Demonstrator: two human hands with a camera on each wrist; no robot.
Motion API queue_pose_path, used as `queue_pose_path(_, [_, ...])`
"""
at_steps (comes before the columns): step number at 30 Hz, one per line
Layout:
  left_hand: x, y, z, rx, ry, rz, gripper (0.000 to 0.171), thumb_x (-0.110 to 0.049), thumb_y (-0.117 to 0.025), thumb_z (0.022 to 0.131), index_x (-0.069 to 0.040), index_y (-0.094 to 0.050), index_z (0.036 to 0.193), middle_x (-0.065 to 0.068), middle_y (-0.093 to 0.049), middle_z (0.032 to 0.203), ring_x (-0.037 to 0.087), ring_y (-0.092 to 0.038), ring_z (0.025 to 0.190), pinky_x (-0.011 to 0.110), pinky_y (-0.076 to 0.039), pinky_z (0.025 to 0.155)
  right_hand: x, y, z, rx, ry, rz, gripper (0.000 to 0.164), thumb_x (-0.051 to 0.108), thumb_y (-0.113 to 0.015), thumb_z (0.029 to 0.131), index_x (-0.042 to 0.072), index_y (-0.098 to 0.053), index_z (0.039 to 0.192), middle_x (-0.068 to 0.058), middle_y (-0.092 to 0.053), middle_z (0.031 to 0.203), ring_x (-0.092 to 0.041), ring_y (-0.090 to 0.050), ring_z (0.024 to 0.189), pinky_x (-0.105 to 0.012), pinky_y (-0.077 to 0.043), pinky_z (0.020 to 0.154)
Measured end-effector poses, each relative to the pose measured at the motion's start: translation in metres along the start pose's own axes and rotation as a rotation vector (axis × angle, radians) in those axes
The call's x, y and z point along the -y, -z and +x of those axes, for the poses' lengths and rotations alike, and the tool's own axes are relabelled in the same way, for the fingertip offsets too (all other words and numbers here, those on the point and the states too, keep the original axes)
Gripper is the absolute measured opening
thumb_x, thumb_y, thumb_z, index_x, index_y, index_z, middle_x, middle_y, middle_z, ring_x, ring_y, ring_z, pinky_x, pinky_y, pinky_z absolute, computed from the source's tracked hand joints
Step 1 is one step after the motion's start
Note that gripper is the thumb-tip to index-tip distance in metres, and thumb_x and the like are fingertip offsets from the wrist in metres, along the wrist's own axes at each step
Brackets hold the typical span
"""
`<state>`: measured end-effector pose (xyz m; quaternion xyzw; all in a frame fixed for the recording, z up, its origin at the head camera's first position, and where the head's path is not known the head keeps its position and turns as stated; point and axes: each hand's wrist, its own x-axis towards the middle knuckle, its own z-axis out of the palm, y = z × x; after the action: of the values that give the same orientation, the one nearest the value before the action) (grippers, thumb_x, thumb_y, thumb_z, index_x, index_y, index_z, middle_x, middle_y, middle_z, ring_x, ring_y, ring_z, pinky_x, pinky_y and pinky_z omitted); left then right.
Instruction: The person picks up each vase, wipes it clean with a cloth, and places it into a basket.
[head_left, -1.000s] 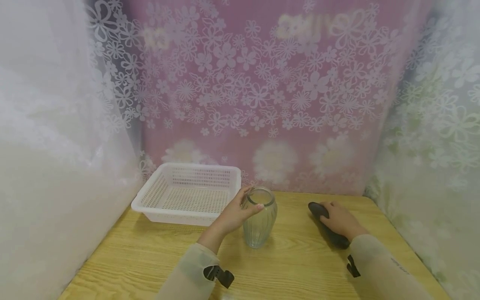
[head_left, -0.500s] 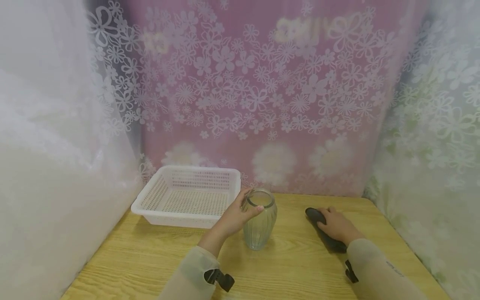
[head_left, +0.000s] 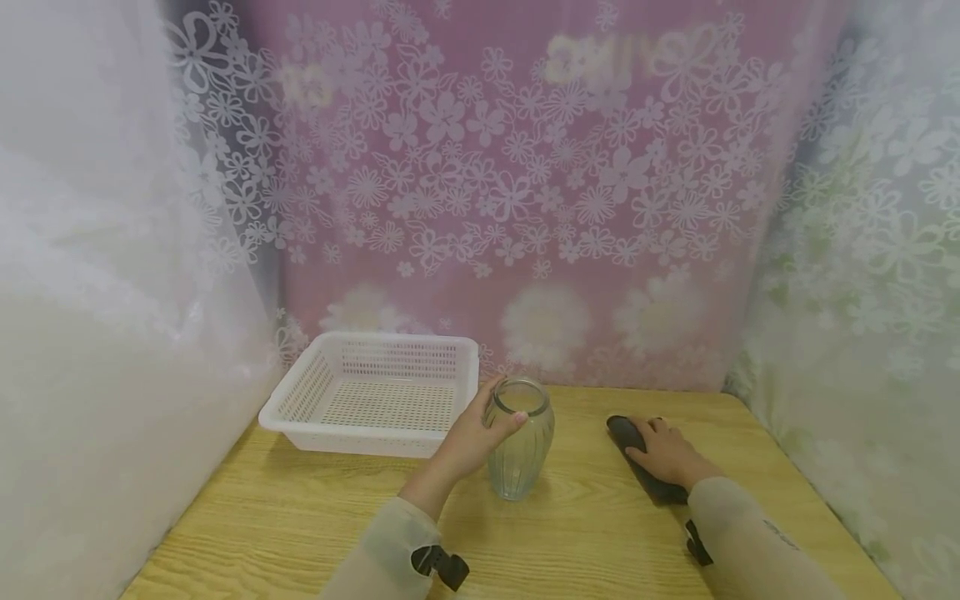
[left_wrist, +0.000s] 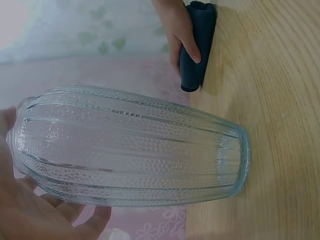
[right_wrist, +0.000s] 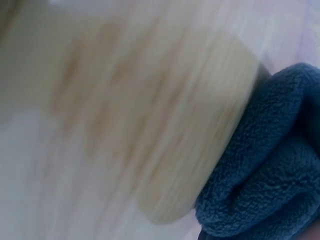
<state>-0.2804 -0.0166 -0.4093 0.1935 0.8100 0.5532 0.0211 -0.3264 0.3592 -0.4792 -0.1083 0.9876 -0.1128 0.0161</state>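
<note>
My left hand [head_left: 471, 437] grips a clear ribbed glass vase [head_left: 522, 454] near its neck, with the thumb at the rim and fingers round the far side. The vase stands upright on the wooden table; in the left wrist view its dotted glass body [left_wrist: 135, 145] is seen through and nothing shows inside. To the right, my right hand [head_left: 666, 452] holds a dark blue rolled towel [head_left: 624, 430] lying on the tabletop. Close up in the right wrist view, the towel [right_wrist: 265, 165] has a fuzzy, folded end; most of the hand is out of that view.
A white plastic basket [head_left: 352, 437] with slotted walls sits at the back left, just behind my left wrist. Wood-grain table [head_left: 585, 542] surrounds the vase. A pink floral curtain [head_left: 525, 208] hangs behind, with pale sheeting on both sides.
My right hand and the towel have slid a little left and toward me along the table. The left hand and vase hold their place.
</note>
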Motion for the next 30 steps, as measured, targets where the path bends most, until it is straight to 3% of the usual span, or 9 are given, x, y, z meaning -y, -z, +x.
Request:
queue_pose_path(5, [0.0,-0.003,0.0,-0.01,-0.02,0.009,0.08,-0.068,-0.057,0.092,-0.044,-0.018,0.158,0.002,-0.021,0.165,0.043,-0.024,0.147,0.077,-0.027,0.103,0.0,-0.001,0.002,0.031,-0.015,-0.046,0.07,0.043,-0.055,0.102,0.001,-0.032,0.153,-0.041,-0.032,0.145,-0.068,-0.035,0.122,-0.075,-0.039,0.087])
queue_pose_path(13, [0.006,-0.013,-0.002,-0.011,-0.084,-0.048,0.086,-0.065,-0.05,0.096,-0.024,-0.012,0.162,0.011,-0.013,0.166,0.044,-0.017,0.149,0.077,-0.021,0.105,-0.006,-0.011,0.007,0.047,-0.027,-0.055,0.077,0.055,-0.048,0.102,0.002,-0.028,0.155,-0.042,-0.03,0.146,-0.069,-0.033,0.123,-0.077,-0.037,0.088])
queue_pose_path(16, [0.011,-0.017,-0.002,-0.018,-0.101,-0.078,0.085,-0.064,-0.05,0.097,-0.025,-0.011,0.162,0.011,-0.014,0.166,0.044,-0.016,0.149,0.079,-0.019,0.104,0.0,-0.007,0.004,0.066,-0.041,-0.056,0.075,0.051,-0.05,0.102,0.003,-0.028,0.155,-0.042,-0.029,0.147,-0.068,-0.032,0.124,-0.077,-0.036,0.089])
queue_pose_path(19, [0.015,-0.021,-0.003,-0.025,-0.066,-0.085,0.089,-0.066,-0.053,0.095,-0.029,-0.008,0.161,0.013,-0.013,0.166,0.046,-0.016,0.148,0.08,-0.019,0.103,0.007,-0.001,0.001,0.086,-0.059,-0.064,0.072,0.045,-0.052,0.103,0.003,-0.027,0.156,-0.042,-0.029,0.147,-0.068,-0.031,0.126,-0.077,-0.034,0.091])
queue_pose_path(25, [0.018,-0.025,-0.008,-0.061,0.055,-0.03,0.11,-0.072,-0.064,0.083,-0.032,0.003,0.161,0.017,-0.015,0.165,0.053,-0.028,0.142,0.078,-0.03,0.1,0.007,-0.001,0.002,0.094,-0.057,-0.076,0.073,0.046,-0.051,0.103,0.003,-0.026,0.156,-0.042,-0.028,0.147,-0.068,-0.031,0.126,-0.077,-0.033,0.092])
queue_pose_path(30, [0.02,-0.025,-0.008,-0.06,0.07,0.0,0.118,-0.067,-0.072,0.08,-0.029,0.005,0.161,0.027,-0.021,0.161,0.057,-0.038,0.134,0.076,-0.036,0.096,0.007,0.001,0.003,0.091,-0.053,-0.079,0.072,0.045,-0.05,0.103,0.002,-0.026,0.156,-0.042,-0.028,0.147,-0.068,-0.031,0.126,-0.077,-0.034,0.091])
